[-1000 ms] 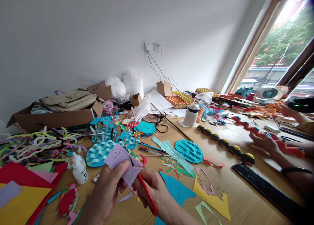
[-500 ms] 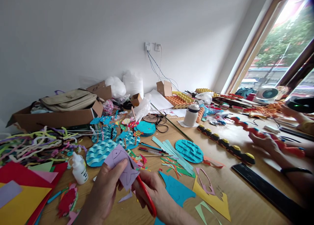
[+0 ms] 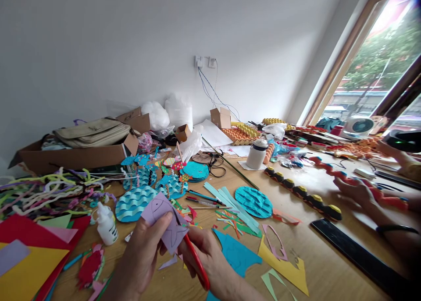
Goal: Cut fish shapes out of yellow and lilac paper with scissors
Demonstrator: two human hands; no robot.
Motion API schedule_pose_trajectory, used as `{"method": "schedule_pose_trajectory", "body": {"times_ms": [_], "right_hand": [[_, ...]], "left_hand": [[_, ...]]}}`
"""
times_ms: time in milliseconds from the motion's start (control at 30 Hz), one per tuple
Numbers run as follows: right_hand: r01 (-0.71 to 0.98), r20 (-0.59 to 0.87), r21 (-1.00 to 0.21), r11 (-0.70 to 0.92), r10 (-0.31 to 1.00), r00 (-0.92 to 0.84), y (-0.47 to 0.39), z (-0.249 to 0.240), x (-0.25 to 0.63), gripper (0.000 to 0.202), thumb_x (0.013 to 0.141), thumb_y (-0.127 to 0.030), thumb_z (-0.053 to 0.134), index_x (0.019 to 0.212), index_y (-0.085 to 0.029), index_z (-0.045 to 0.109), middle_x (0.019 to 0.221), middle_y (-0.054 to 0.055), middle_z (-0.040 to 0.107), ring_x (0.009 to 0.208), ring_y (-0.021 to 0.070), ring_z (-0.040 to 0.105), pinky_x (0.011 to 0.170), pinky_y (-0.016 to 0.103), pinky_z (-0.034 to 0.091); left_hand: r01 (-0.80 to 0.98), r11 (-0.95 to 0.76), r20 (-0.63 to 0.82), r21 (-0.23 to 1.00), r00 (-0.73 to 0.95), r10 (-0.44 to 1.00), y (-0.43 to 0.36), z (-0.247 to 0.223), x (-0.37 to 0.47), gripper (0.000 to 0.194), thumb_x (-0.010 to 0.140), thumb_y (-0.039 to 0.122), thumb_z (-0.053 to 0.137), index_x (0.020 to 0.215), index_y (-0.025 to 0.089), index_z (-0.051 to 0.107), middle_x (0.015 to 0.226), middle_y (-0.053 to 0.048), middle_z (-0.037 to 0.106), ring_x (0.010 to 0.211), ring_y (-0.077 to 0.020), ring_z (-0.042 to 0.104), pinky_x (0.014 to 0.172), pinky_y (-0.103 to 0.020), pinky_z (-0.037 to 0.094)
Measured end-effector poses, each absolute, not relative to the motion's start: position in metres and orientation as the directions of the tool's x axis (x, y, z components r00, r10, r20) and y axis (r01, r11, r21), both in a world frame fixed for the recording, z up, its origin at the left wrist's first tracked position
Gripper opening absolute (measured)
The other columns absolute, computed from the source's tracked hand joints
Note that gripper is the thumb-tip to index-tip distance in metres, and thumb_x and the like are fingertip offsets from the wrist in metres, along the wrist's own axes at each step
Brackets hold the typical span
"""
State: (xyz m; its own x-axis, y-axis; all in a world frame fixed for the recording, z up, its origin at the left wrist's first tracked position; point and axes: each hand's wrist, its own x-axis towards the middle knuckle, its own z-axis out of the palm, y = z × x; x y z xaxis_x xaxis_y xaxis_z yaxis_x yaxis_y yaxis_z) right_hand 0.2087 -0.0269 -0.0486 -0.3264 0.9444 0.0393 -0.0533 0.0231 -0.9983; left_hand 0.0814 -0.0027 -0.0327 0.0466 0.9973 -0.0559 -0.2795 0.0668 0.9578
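Observation:
My left hand pinches a piece of purple paper between thumb and fingers. A fish outline is drawn on it in dark line. My right hand is closed around red-handled scissors, whose blades lie at the right edge of the paper. The lower fingers of both hands are partly hidden. Below the hands a purple scrap rests on the table. A white glue bottle stands left of my left hand, and a blue paper offcut lies right of my right hand.
Coloured sheets and pipe cleaners cover the left side. Blue wavy discs lie ahead. A yellow offcut and a black bar are at right. Another person's hand holds a painted egg-carton strip.
Almost nothing differs. The purple paper sits very slightly further right, and both hands keep their hold on the paper and scissors.

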Motion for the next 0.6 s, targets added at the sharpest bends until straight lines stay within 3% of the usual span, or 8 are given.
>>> {"method": "schedule_pose_trajectory", "body": {"times_ms": [600], "right_hand": [[-0.021,0.018,-1.000,0.013,0.961,-0.276,-0.0276,-0.0478,0.2081,0.029,0.078,-0.033,0.045,0.055,-0.018,0.038,0.045,-0.006,0.034,0.039,0.0045,0.032,0.036,0.015,0.026]], "left_hand": [[-0.328,0.090,-0.089,0.940,0.019,0.996,-0.0061,-0.0284,0.0874,0.023,0.066,0.036,0.068,0.062,0.021,0.051,0.047,0.008,0.049,0.042,-0.0078,0.041,0.039,-0.018,0.032]]}}
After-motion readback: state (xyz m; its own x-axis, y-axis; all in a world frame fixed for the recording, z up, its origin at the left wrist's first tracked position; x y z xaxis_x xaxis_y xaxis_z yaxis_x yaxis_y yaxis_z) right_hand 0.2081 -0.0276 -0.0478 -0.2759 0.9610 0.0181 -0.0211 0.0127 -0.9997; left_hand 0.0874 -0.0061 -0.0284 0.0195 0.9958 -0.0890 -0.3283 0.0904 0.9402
